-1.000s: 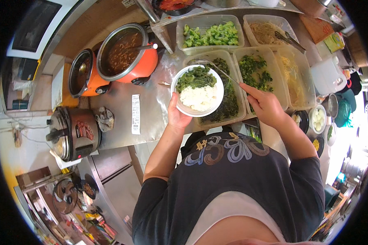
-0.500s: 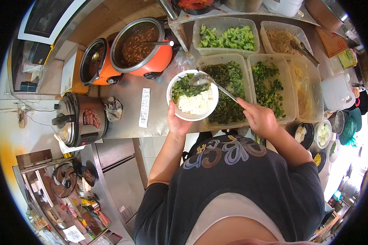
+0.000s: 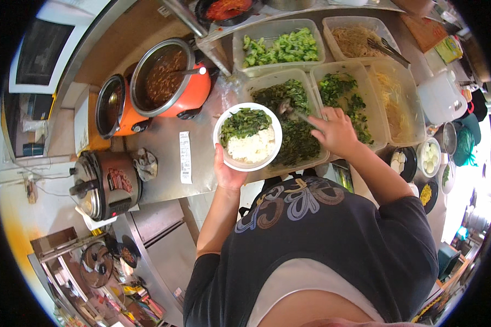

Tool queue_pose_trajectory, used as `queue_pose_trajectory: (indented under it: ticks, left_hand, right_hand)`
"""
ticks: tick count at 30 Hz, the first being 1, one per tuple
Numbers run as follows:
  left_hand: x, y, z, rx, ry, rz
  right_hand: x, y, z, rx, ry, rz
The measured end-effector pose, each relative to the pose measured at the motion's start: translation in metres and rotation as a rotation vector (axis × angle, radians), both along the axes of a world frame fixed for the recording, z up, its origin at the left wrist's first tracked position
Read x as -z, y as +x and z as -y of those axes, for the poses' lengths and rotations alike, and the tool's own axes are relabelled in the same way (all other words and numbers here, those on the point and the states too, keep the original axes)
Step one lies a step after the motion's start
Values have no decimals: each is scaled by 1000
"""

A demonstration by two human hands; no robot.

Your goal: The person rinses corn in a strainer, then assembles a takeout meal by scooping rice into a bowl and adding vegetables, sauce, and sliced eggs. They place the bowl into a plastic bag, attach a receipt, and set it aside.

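White bowl (image 3: 249, 137) cupped in left hand (image 3: 227, 173) over steel counter (image 3: 163, 136); right hand (image 3: 337, 131) grips spoon (image 3: 289, 109).

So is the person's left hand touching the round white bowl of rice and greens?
Touching. The head view shows the left hand cupped under the round white bowl of rice and dark greens, thumb against its near rim, holding it above the steel counter.

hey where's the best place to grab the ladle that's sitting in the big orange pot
Probably by the pale handle tip of the ladle, which sticks out over the right rim of the orange pot. Come from the right and above with your fingers: the bowl end lies sunk in the brown stew, so only the handle is free.
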State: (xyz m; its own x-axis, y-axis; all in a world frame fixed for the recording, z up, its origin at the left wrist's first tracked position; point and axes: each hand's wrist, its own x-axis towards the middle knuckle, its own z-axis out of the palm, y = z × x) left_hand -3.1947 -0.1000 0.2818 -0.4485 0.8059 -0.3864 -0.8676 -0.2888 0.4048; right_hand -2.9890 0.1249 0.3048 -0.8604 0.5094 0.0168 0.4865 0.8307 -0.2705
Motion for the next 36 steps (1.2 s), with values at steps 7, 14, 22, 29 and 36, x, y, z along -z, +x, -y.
queue_pose_trajectory:
  ticks: [7, 14, 22, 29, 36]
  left_hand:
    - [-10, 20, -12, 140, -171, -54]
    - [-27, 34, -13, 98, -158, -124]
    - [-40, 50, -24, 57, -220, -285]
    - [-38, 60, -40, 102, -209, -295]
    - [-42, 81, -72, 124, -247, -226]
  right_hand:
    - [2, -71, -22, -120, -760, -387]
    - [-23, 13, -205, 246, 307, 72]
    - [2, 96, -329, 733, 56, 427]
    - [-69, 212, -251, 681, 69, 279]
    - [-21, 259, -178, 582, -73, 574]
